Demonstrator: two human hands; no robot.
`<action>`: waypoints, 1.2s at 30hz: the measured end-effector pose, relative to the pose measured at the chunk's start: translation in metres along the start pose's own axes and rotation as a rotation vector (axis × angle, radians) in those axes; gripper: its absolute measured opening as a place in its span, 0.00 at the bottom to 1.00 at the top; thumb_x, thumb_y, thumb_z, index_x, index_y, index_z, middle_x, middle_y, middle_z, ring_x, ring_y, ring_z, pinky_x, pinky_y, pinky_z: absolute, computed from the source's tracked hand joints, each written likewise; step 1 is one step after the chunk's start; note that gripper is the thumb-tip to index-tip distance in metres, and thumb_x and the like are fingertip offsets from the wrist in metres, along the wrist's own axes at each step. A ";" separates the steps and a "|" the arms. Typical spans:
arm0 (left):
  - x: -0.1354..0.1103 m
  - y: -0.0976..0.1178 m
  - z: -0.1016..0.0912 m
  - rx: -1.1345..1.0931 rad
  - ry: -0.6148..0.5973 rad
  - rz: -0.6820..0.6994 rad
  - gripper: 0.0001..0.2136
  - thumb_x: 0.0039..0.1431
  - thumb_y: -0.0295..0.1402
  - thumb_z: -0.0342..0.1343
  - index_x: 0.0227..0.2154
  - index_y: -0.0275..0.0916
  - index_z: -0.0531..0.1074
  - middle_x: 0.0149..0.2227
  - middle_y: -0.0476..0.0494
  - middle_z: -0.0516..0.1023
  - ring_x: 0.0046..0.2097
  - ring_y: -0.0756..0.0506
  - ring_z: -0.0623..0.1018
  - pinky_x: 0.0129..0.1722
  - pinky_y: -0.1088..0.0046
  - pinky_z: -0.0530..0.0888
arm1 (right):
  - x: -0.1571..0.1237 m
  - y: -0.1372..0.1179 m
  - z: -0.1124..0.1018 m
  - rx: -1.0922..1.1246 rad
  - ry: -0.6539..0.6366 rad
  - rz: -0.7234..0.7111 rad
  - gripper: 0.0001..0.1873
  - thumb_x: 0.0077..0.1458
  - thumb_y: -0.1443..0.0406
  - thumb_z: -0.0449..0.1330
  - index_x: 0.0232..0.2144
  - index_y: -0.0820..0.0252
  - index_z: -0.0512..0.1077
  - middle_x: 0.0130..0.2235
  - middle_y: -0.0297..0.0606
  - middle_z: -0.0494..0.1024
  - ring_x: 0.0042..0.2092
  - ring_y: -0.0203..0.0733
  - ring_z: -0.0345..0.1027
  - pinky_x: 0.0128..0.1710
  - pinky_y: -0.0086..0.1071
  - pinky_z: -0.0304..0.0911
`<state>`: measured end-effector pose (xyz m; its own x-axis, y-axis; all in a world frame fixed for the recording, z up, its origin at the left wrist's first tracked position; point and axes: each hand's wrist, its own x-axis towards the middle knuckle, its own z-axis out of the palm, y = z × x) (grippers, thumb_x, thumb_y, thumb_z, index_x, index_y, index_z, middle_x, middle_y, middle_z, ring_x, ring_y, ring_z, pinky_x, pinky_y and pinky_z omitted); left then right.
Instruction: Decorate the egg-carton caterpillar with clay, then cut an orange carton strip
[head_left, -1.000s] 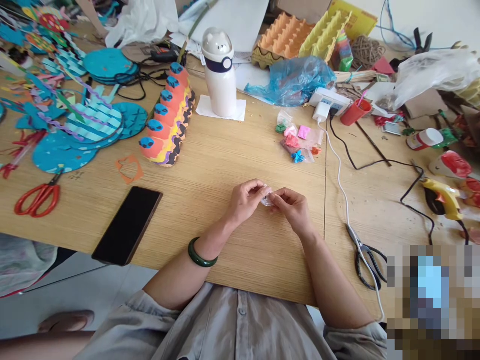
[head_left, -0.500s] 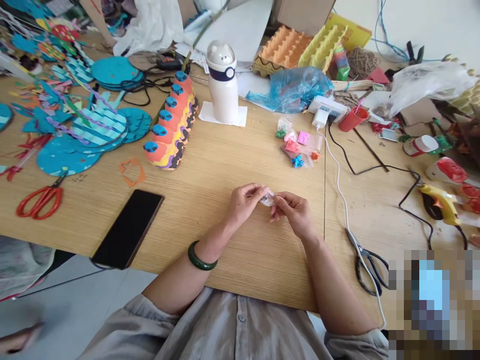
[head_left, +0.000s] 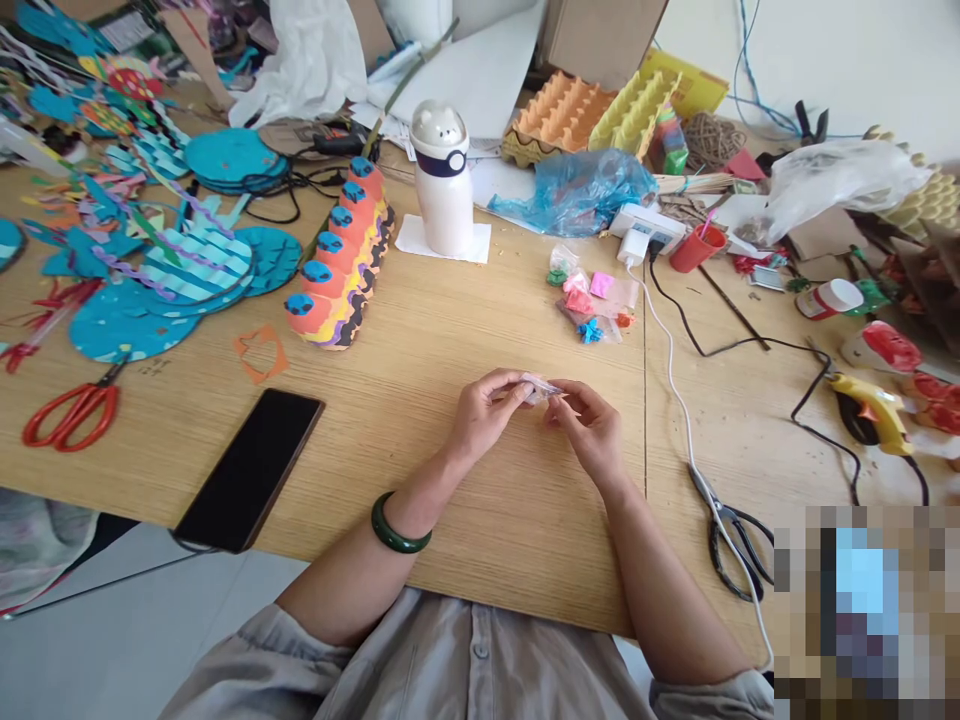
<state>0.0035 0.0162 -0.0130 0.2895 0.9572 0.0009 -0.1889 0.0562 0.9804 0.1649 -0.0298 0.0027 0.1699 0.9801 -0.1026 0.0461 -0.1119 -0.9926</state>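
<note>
My left hand (head_left: pixel 489 410) and my right hand (head_left: pixel 589 430) meet over the middle of the wooden table (head_left: pixel 420 340). Both pinch a small clear plastic packet (head_left: pixel 541 389) between their fingertips, a little above the tabletop. A green bangle (head_left: pixel 397 525) circles my left wrist. Beyond the hands lie several small bags of coloured bits (head_left: pixel 591 297).
A black phone (head_left: pixel 251 468) lies near the front edge at left, with red scissors (head_left: pixel 69 413) further left. Black scissors (head_left: pixel 731 530) and a white cable (head_left: pixel 679 385) lie to the right. A white bottle (head_left: pixel 444 180), a row of orange paper crafts (head_left: pixel 337 265), blue paper fish (head_left: pixel 172 270), egg trays (head_left: pixel 600 100) and a yellow glue gun (head_left: pixel 870 408) crowd the back.
Both hands stay together on the packet; the fingers have shifted slightly and the packet now lies flatter between them. The camera has tilted a little.
</note>
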 end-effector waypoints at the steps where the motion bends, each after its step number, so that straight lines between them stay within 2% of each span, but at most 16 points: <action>1: 0.000 0.000 0.000 -0.013 -0.007 0.002 0.12 0.61 0.40 0.63 0.41 0.37 0.82 0.46 0.40 0.84 0.45 0.45 0.84 0.44 0.71 0.82 | 0.000 0.000 0.000 -0.015 0.011 -0.024 0.21 0.54 0.49 0.69 0.42 0.57 0.76 0.33 0.35 0.79 0.29 0.36 0.74 0.32 0.32 0.75; 8: -0.001 0.002 0.001 -0.002 -0.025 0.020 0.13 0.61 0.42 0.64 0.42 0.37 0.83 0.48 0.39 0.84 0.46 0.44 0.84 0.49 0.68 0.82 | -0.002 -0.003 0.002 0.023 0.069 -0.143 0.14 0.59 0.53 0.66 0.40 0.56 0.76 0.38 0.36 0.75 0.33 0.35 0.72 0.34 0.34 0.78; 12: -0.001 0.002 0.000 0.068 -0.039 0.104 0.13 0.64 0.41 0.62 0.44 0.39 0.83 0.49 0.39 0.84 0.51 0.43 0.82 0.51 0.70 0.80 | -0.003 0.001 0.001 0.021 0.050 -0.183 0.10 0.60 0.56 0.66 0.39 0.56 0.77 0.41 0.36 0.75 0.32 0.34 0.72 0.34 0.34 0.79; 15: -0.001 0.001 -0.001 0.094 -0.042 0.120 0.14 0.65 0.40 0.61 0.49 0.38 0.81 0.50 0.39 0.84 0.52 0.44 0.82 0.52 0.71 0.80 | -0.003 0.003 0.002 -0.037 0.023 -0.244 0.07 0.60 0.59 0.66 0.39 0.55 0.78 0.43 0.36 0.75 0.34 0.34 0.73 0.33 0.33 0.78; 18: 0.000 -0.001 -0.001 0.048 -0.044 0.088 0.19 0.65 0.41 0.61 0.55 0.37 0.77 0.48 0.39 0.85 0.50 0.44 0.84 0.52 0.70 0.81 | -0.004 0.003 0.004 -0.089 -0.019 -0.266 0.04 0.60 0.61 0.66 0.36 0.55 0.78 0.41 0.36 0.76 0.36 0.34 0.73 0.33 0.31 0.77; 21: -0.001 -0.004 -0.001 0.089 -0.064 0.079 0.20 0.66 0.41 0.60 0.57 0.38 0.76 0.48 0.40 0.85 0.50 0.43 0.84 0.51 0.70 0.82 | -0.004 0.004 0.007 -0.047 -0.036 -0.211 0.06 0.59 0.60 0.66 0.37 0.56 0.77 0.39 0.36 0.79 0.34 0.35 0.74 0.32 0.31 0.77; 24: -0.003 -0.005 0.000 0.177 -0.071 0.091 0.18 0.66 0.38 0.59 0.55 0.39 0.78 0.49 0.41 0.85 0.46 0.45 0.85 0.48 0.71 0.83 | -0.003 0.008 0.009 -0.058 0.011 -0.182 0.07 0.59 0.60 0.66 0.37 0.57 0.76 0.35 0.35 0.80 0.30 0.34 0.74 0.30 0.31 0.75; 27: -0.004 -0.007 0.001 0.222 -0.070 0.131 0.16 0.64 0.34 0.60 0.54 0.39 0.79 0.49 0.41 0.84 0.44 0.46 0.85 0.43 0.73 0.84 | -0.004 0.012 0.008 -0.195 0.105 -0.204 0.06 0.60 0.62 0.64 0.34 0.58 0.77 0.30 0.34 0.79 0.27 0.34 0.73 0.29 0.30 0.71; 30: -0.004 -0.010 0.001 0.286 -0.038 0.194 0.16 0.63 0.30 0.60 0.52 0.38 0.80 0.49 0.41 0.84 0.45 0.46 0.85 0.42 0.75 0.83 | -0.005 0.012 0.008 -0.338 0.171 -0.298 0.05 0.62 0.64 0.62 0.34 0.58 0.77 0.31 0.35 0.80 0.30 0.35 0.75 0.31 0.31 0.72; 36: -0.004 -0.012 0.001 0.358 -0.049 0.258 0.16 0.65 0.29 0.57 0.55 0.36 0.78 0.46 0.40 0.86 0.42 0.47 0.85 0.42 0.74 0.83 | -0.005 0.010 0.007 -0.670 0.193 -0.615 0.02 0.63 0.64 0.62 0.39 0.56 0.73 0.37 0.39 0.80 0.34 0.39 0.73 0.34 0.34 0.71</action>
<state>0.0051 0.0111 -0.0244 0.3212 0.9119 0.2554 0.0735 -0.2929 0.9533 0.1577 -0.0345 -0.0072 0.0848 0.8610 0.5014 0.7311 0.2882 -0.6184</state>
